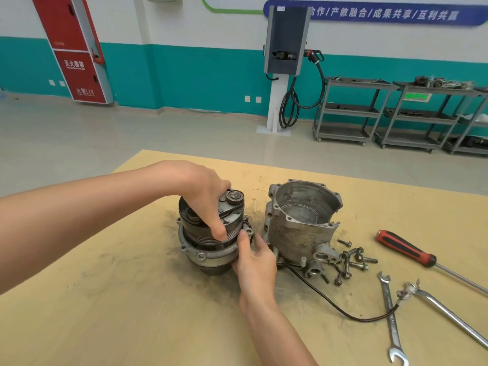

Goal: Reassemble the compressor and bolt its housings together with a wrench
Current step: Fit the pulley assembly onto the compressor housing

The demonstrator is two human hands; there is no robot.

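Observation:
The compressor front section (208,249), with its dark grooved pulley and clutch hub on top, stands upright on the table (105,313). My left hand (203,196) grips the pulley from above, thumb down over the grooves. My right hand (253,260) holds the grey flange at its right side, fingers curled at the rim. The empty aluminium rear housing (301,228) stands open-side up just to the right. Several loose bolts (348,262) lie beside the housing. Two wrenches lie at the right: an open-ended one (390,318) and a longer one (449,315).
A red-handled screwdriver (406,249) lies at the right edge of the table. A black wire (343,307) runs from the housing toward the wrenches. Grey shelf carts (351,112) and a wall-mounted charger (286,38) stand far behind.

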